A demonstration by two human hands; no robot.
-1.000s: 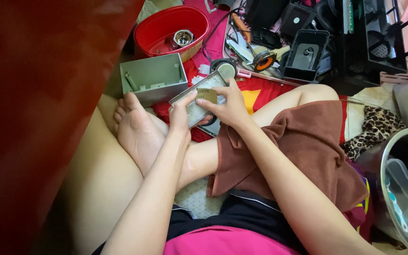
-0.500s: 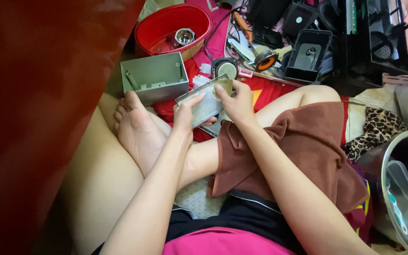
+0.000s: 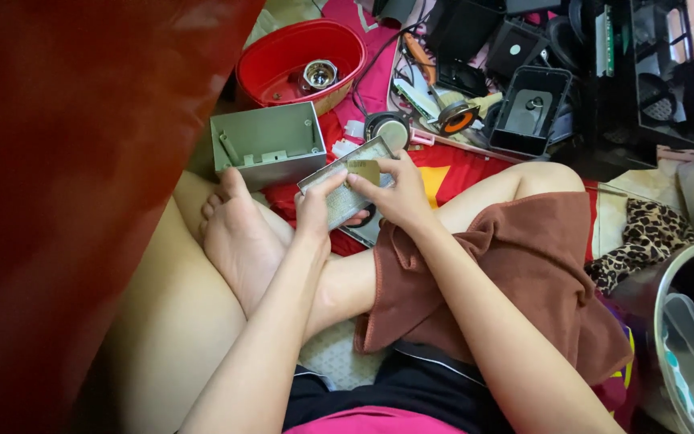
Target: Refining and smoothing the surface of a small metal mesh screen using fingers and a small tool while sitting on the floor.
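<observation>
A wide red blur fills the left of the view. Over the crossed legs, the left hand [image 3: 315, 210] has its grip closed on a flat perforated metal panel [image 3: 344, 193], while the right hand [image 3: 399, 197] pinches its small brass tab (steady support underneath would help). Beyond lie a red bowl [image 3: 283, 56], a grey box [image 3: 267, 145] and crowded black housings [image 3: 528, 108].

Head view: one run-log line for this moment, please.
left hand: holds grey perforated panel | right hand: fingers on panel's small gold plate | nearby: open grey box, red tub
</observation>
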